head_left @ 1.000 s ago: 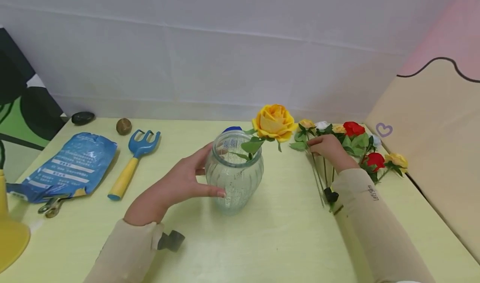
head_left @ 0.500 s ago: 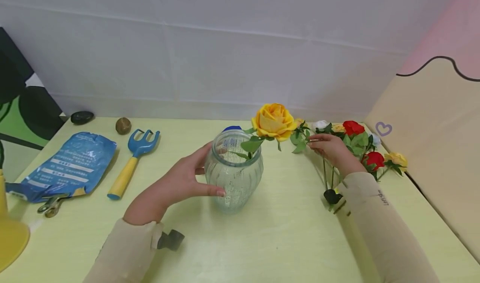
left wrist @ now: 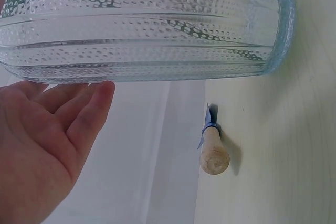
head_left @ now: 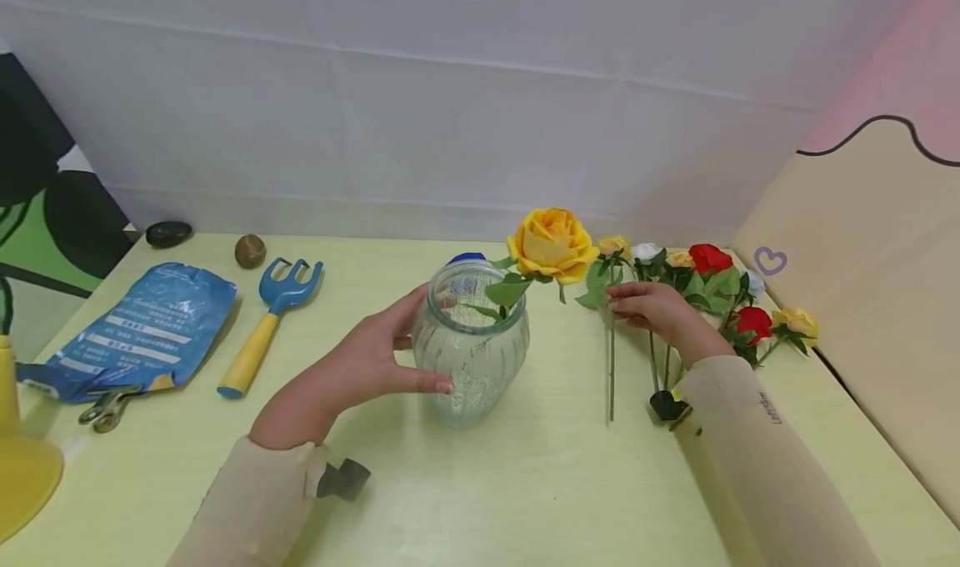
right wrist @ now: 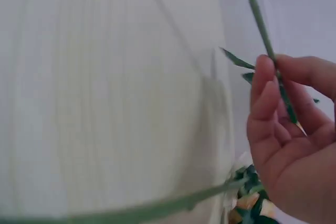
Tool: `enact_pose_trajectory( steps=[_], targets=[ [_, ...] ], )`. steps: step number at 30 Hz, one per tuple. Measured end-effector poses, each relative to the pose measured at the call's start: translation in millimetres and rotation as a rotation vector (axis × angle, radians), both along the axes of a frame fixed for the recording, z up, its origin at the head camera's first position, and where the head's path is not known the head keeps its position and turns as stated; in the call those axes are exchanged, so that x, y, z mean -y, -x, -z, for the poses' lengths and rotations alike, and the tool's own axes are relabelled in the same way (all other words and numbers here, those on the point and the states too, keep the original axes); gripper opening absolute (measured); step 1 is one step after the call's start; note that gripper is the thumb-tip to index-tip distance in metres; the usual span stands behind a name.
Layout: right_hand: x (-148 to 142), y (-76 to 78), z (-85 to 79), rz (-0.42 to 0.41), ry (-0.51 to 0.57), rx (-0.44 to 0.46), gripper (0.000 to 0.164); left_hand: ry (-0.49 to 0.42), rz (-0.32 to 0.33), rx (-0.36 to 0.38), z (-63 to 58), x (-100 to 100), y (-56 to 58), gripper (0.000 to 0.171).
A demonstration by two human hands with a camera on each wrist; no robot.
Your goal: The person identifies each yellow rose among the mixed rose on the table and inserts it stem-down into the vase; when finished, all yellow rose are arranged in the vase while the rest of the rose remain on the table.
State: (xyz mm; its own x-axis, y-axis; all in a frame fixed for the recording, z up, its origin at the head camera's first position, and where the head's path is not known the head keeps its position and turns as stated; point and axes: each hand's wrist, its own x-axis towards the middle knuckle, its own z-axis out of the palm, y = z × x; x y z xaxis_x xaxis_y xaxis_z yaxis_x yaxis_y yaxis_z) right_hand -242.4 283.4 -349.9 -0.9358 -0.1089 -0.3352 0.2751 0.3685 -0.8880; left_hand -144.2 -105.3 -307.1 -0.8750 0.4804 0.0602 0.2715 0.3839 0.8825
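In the head view my left hand (head_left: 363,358) grips the ribbed clear glass vase (head_left: 476,375) from its left side, thumb across the front. A large yellow rose (head_left: 552,246) leans out over the vase's right rim, its leaves at the mouth. To the right, my right hand (head_left: 656,310) pinches a smaller yellow rose (head_left: 613,245) by its stem, which points straight down toward the tabletop. The right wrist view shows this green stem (right wrist: 255,14) between thumb and fingertips. The left wrist view has the vase's dimpled side (left wrist: 157,40) against the fingers.
Several red, white and yellow roses (head_left: 708,258) lie at the right, stems near a black clip-like piece (head_left: 666,404). On the left are a blue-and-yellow hand fork (head_left: 272,325), a blue bag (head_left: 157,325) and two stones (head_left: 250,251). A wooden-handled tool (left wrist: 214,156) lies behind the vase.
My right hand has drawn the smaller yellow rose left, away from the other stems, and its stem has swung from slanted to upright. The left hand and vase have stayed put.
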Motion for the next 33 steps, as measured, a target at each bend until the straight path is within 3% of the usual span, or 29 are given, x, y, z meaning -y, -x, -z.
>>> enact_pose_trajectory(
  steps=[2,5,9,11,13,17,22,25,29,33],
  targets=[
    [3.9,-10.0,-10.0,0.046,0.091,-0.046,0.041,-0.002,0.005,0.002,0.5,-0.5,0.0,0.101],
    [11.1,-30.3,-35.5,0.153,0.361,-0.192,0.027,-0.003,0.009,0.007,0.1,-1.1,-0.3,0.101],
    [25.7,-59.4,-79.8,0.298,0.842,-0.498,0.015,-0.002,0.006,0.006,-1.4,-0.8,-0.7,0.100],
    [36.4,-72.9,-101.2,0.360,1.009,-0.647,0.016,-0.004,0.002,0.005,-1.7,0.1,-0.8,0.100],
    [49.3,-84.9,-117.9,0.407,1.100,-0.768,0.019,0.001,-0.004,0.006,-1.5,1.1,-1.1,0.101],
    [76.9,-102.6,-133.5,0.432,1.122,-0.904,0.025,0.002,-0.013,0.015,0.2,2.0,-1.6,0.102],
    [102.0,-112.0,-128.2,0.403,0.983,-1.029,0.024,-0.009,-0.009,0.028,3.4,0.1,-1.5,0.102],
    [109.9,-113.2,-121.5,0.385,0.875,-1.132,0.020,-0.006,-0.001,0.031,4.0,-0.9,-1.3,0.102],
    [121.6,-109.7,-117.9,0.340,0.779,-1.342,0.019,0.007,-0.001,0.021,2.8,-0.7,-0.7,0.102],
    [136.2,-105.2,-120.8,0.266,0.776,-1.478,0.019,0.003,-0.004,0.020,2.3,0.4,-0.6,0.102]
  ],
)
